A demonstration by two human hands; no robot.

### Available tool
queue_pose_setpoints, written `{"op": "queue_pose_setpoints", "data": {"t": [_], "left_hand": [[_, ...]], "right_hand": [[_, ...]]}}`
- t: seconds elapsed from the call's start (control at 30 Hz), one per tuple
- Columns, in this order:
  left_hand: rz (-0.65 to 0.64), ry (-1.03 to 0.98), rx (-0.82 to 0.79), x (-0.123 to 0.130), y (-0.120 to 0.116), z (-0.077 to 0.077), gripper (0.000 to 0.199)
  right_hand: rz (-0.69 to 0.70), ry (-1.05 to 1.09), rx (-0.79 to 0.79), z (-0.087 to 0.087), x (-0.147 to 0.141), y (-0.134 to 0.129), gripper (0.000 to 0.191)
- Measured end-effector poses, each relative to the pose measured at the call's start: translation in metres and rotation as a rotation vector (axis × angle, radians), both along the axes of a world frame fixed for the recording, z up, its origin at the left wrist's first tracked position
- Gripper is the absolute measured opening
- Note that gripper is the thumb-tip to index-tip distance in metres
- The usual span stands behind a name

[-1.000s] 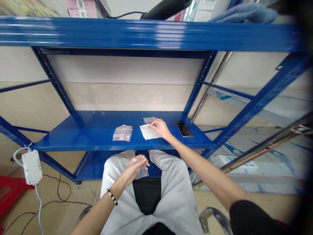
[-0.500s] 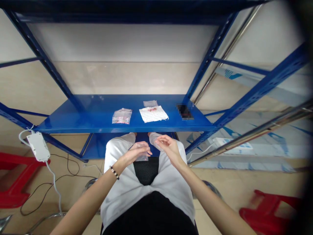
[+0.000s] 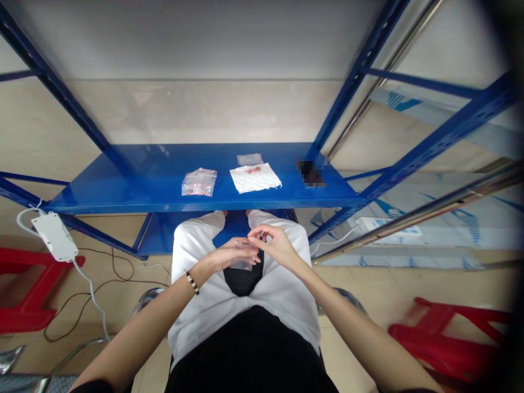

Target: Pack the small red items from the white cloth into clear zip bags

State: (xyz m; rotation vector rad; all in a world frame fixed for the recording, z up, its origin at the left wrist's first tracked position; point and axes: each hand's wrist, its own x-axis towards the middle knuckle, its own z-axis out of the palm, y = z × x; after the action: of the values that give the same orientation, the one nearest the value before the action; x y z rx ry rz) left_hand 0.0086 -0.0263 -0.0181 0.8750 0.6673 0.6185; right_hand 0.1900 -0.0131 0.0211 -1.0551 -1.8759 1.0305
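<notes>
My left hand is closed around a small clear plastic bag, whose lower part hangs below the fingers over my lap. My right hand has thumb and fingertips pinched together at the bag's upper edge. Whatever sits in that pinch is too small to make out. Ahead of both hands, on the blue shelf, lies a creased white tissue with small reddish pieces on it. A clear zip bag with pink and red bits inside lies to its left.
Flat clear bags lie behind the tissue. A blurred-out dark object rests at the shelf's right end. Blue rack posts flank the shelf. A white power strip hangs at left, with cables on the floor. Red stools stand at both sides.
My right hand has moved left and now meets my left hand at the bag, its fingers closing to a pinch. The view has tilted slightly downward.
</notes>
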Motion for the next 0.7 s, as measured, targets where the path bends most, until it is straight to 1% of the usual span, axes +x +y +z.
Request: {"op": "queue_pose_setpoints", "data": {"t": [0.17,0.27,0.37,0.43,0.53,0.63,0.7], "left_hand": [[-0.011,-0.012,0.013,0.000,0.001,-0.004,0.042],[-0.017,-0.012,0.033,0.000,0.002,-0.005,0.037],[-0.030,-0.029,0.043,0.000,0.002,-0.004,0.034],[-0.005,-0.062,0.031,-0.001,0.002,-0.002,0.033],[0.056,-0.129,-0.012,-0.002,0.002,0.002,0.032],[0.082,-0.211,-0.054,-0.002,0.002,0.010,0.031],[0.097,-0.261,-0.063,-0.003,0.001,0.016,0.029]], "right_hand": [[0.030,-0.050,0.081,0.001,-0.005,-0.004,0.012],[0.063,-0.063,0.125,0.003,-0.005,-0.007,0.014],[0.031,-0.050,0.128,0.004,-0.004,-0.007,0.016],[-0.007,-0.031,0.101,0.003,-0.003,-0.004,0.017],[-0.042,-0.016,0.057,-0.004,-0.001,0.003,0.018],[-0.085,0.014,0.052,-0.012,0.004,0.009,0.018],[-0.122,0.053,0.064,-0.013,0.009,0.014,0.020]]}}
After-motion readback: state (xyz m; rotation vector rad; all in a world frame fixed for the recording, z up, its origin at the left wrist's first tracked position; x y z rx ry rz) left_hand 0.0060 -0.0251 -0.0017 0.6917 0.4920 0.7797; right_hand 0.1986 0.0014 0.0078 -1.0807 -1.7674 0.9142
